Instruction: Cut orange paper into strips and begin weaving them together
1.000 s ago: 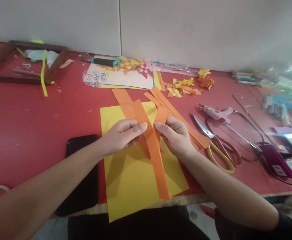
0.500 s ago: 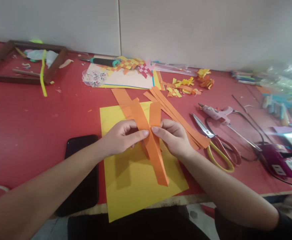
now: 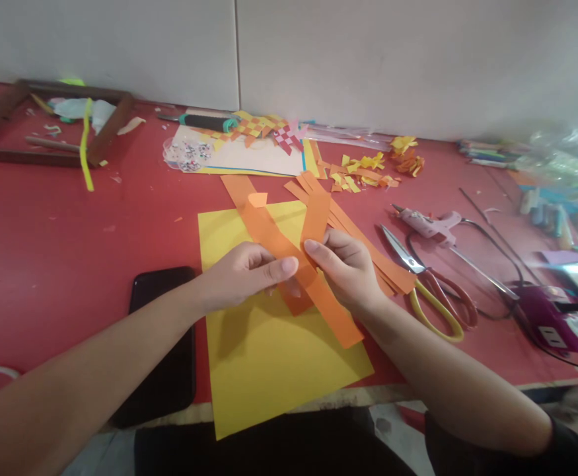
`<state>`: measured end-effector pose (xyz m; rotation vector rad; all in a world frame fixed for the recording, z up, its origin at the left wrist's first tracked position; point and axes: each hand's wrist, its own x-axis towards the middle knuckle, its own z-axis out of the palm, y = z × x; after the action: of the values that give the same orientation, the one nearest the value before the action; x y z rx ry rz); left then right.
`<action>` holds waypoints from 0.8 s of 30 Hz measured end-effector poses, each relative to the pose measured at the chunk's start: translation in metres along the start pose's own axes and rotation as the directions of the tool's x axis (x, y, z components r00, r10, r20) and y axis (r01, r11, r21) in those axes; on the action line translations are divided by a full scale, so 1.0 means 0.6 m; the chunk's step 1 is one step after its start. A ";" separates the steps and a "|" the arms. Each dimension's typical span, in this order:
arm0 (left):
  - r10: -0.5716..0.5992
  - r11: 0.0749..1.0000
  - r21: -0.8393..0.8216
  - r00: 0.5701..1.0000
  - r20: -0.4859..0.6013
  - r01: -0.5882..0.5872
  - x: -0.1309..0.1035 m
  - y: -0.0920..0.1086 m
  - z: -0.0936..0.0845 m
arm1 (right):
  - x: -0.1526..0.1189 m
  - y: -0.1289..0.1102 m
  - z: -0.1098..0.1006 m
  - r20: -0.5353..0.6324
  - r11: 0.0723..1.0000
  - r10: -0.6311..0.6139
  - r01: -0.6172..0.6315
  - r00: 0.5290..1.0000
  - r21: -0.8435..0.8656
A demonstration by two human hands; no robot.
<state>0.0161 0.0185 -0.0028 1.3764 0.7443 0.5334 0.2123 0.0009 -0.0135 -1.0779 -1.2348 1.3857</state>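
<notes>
Orange paper strips [image 3: 335,316] cross each other above a yellow sheet [image 3: 263,370]. My left hand [image 3: 253,271] pinches the crossed strips from the left, its thumb on top and its other fingers partly hidden beneath. From the right, my right hand [image 3: 343,261] holds the upright strip near the crossing, thumb in front. Another orange strip [image 3: 236,188] reaches out past the sheet's top left edge. More loose orange strips [image 3: 378,254] lie on the red table [image 3: 71,251] behind my right hand.
A black phone [image 3: 162,357] lies left of the sheet. Scissors [image 3: 420,271], a pink glue gun [image 3: 430,225] and a purple box [image 3: 561,324] with cables are on the right. Behind are a brown frame [image 3: 31,157], a cutter [image 3: 207,121], woven paper and scraps [image 3: 362,173].
The held strips have turned: the lower end of the long strip swung right, and the upright strip leans right. My right thumb has moved slightly up and away from my left thumb.
</notes>
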 end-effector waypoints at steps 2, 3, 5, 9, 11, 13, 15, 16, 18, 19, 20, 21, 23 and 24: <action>0.033 0.999 0.012 0.999 0.005 -0.033 0.001 0.003 0.002 | -0.001 -0.002 0.002 0.005 1.000 -0.005 0.005 1.000 -0.031; 0.052 0.999 0.007 0.999 -0.012 -0.051 0.002 0.004 0.004 | -0.001 -0.003 0.002 0.012 0.999 -0.013 0.013 1.000 -0.037; 0.068 0.998 -0.007 0.997 -0.040 -0.069 0.005 0.007 0.007 | -0.001 -0.003 0.000 0.042 0.999 -0.032 0.033 0.999 -0.014; 0.090 0.996 -0.020 0.993 -0.080 -0.092 0.006 0.007 0.007 | -0.002 -0.004 -0.005 0.158 0.999 -0.028 0.021 0.987 0.045; 0.109 0.993 -0.028 0.991 -0.083 -0.111 0.005 0.004 0.005 | -0.002 -0.005 -0.005 0.207 0.998 -0.043 0.033 0.977 0.051; 0.111 0.993 -0.029 0.990 -0.092 -0.114 0.004 0.002 0.004 | -0.003 -0.007 -0.003 0.234 0.997 -0.065 0.052 0.970 0.059; 0.104 0.994 -0.007 0.988 -0.111 -0.106 0.004 0.001 0.004 | -0.002 -0.009 -0.001 0.230 0.996 -0.081 0.070 0.970 0.057; 0.106 0.994 0.006 0.986 -0.125 -0.106 0.005 0.001 0.004 | -0.002 -0.010 0.000 0.221 0.995 -0.087 0.077 0.971 0.056; 0.114 0.993 0.022 0.983 -0.144 -0.112 0.005 0.001 0.005 | -0.001 -0.010 0.002 0.202 0.995 -0.094 0.085 0.975 0.055; 0.119 0.993 0.021 0.982 -0.148 -0.118 0.006 0.002 0.005 | -0.001 -0.010 0.002 0.197 0.995 -0.095 0.086 0.976 0.055; 0.125 0.992 0.015 0.981 -0.152 -0.124 0.006 0.002 0.006 | -0.001 -0.010 0.001 0.194 0.995 -0.093 0.084 0.977 0.055; 0.129 0.992 0.005 0.980 -0.153 -0.129 0.006 0.002 0.006 | -0.002 -0.009 0.001 0.190 0.996 -0.088 0.080 0.978 0.049; 0.133 0.990 -0.019 0.978 -0.158 -0.138 0.006 0.001 0.007 | -0.003 -0.007 -0.002 0.173 0.997 -0.074 0.070 0.982 0.030; 0.134 0.990 -0.032 0.977 -0.164 -0.141 0.006 0.000 0.007 | -0.003 -0.006 -0.003 0.159 0.998 -0.067 0.064 0.985 0.021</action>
<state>0.0215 0.0182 -0.0033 1.3615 0.7664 0.7732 0.2144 -0.0005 -0.0100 -0.9214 -1.3599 1.4508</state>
